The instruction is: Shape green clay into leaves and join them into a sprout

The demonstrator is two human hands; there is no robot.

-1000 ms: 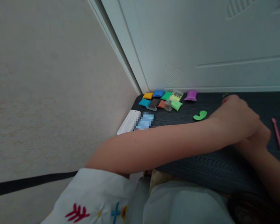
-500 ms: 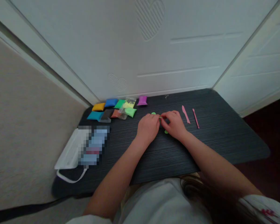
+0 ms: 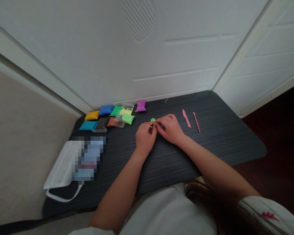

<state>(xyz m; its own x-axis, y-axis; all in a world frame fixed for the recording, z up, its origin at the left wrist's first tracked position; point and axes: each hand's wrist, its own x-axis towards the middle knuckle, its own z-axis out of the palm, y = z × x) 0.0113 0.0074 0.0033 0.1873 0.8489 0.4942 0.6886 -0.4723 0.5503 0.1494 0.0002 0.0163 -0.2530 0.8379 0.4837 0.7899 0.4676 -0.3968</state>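
The left hand [image 3: 145, 138] and right hand [image 3: 171, 128] meet, fingertips pinching between them a thin light-green clay-like strip [image 3: 155, 123] — mostly hidden, long axis unclear — with a round light-green piece [image 3: 153, 119] just beyond, toward the worktop's [image 3: 225, 130] far edge.

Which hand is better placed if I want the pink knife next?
Probably your right hand: the pink knife lies just to its right, while your left hand is farther off. Both hands pinch a thin green piece.
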